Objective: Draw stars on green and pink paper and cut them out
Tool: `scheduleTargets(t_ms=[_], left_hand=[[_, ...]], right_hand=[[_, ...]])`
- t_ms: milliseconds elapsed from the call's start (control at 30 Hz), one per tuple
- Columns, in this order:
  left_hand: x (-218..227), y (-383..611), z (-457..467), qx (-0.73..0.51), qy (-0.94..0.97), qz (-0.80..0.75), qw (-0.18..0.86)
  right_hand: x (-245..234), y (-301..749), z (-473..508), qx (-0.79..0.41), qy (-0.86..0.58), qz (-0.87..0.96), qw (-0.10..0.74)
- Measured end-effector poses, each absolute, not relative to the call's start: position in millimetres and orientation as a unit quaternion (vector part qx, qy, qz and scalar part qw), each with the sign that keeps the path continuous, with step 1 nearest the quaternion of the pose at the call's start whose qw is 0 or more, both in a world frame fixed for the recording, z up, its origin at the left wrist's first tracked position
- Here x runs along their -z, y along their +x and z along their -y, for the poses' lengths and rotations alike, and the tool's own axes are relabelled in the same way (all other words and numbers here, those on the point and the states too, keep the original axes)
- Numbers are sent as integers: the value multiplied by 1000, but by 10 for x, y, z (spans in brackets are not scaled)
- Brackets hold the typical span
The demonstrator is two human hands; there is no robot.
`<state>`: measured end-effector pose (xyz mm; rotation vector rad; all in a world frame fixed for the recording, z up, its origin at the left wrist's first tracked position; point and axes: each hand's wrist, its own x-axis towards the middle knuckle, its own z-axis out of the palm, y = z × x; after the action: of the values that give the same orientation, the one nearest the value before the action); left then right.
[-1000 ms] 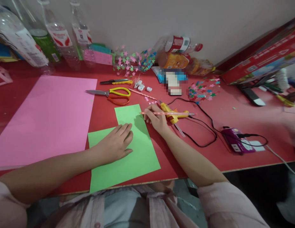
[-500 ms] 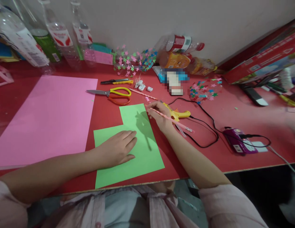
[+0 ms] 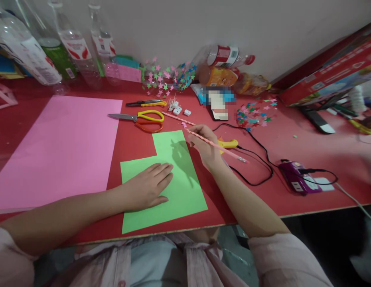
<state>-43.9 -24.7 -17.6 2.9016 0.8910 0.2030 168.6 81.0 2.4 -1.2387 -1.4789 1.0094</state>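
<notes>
My left hand (image 3: pixel 149 185) lies flat on a green sheet of paper (image 3: pixel 185 195), fingers stretched out. The sheet has a notch out of its upper left corner and sits near the table's front edge. Over the sheet's upper right edge, my right hand (image 3: pixel 205 145) is closed around a pink pencil (image 3: pixel 215 144), its eraser end pointing right. A yellow glue gun (image 3: pixel 230 144) lies partly hidden behind that hand. Scissors with yellow and orange handles (image 3: pixel 143 118) rest beyond the green sheet, and a large pink sheet (image 3: pixel 68 147) is to its left.
A box cutter (image 3: pixel 148 103), white LED pieces (image 3: pixel 177 109) and a second pencil (image 3: pixel 178 118) lie beyond. Bottles (image 3: pixel 76 50) stand at the back left. Star-covered clear pieces (image 3: pixel 257 114) sit farther right. A black cord (image 3: pixel 269 153) runs to a purple power socket (image 3: pixel 297 177).
My right hand with the pencil has shifted slightly right, its tip now off the paper's corner. The green sheet has moved a little right under my left hand.
</notes>
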Motion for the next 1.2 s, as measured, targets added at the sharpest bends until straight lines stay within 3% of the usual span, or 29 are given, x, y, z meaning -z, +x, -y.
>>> scheduleTargets(t_ms=[500, 900, 1200], left_hand=[[145, -366, 286, -64, 959, -275, 23], [177, -372, 337, -83, 941, -316, -86], [169, -412, 360, -72, 941, -324, -66]], right_hand=[[24, 1576, -692, -551, -431, 617, 360], [-20, 1423, -551, -548, -418, 660, 299], [60, 1473, -609, -499, -444, 683, 298]])
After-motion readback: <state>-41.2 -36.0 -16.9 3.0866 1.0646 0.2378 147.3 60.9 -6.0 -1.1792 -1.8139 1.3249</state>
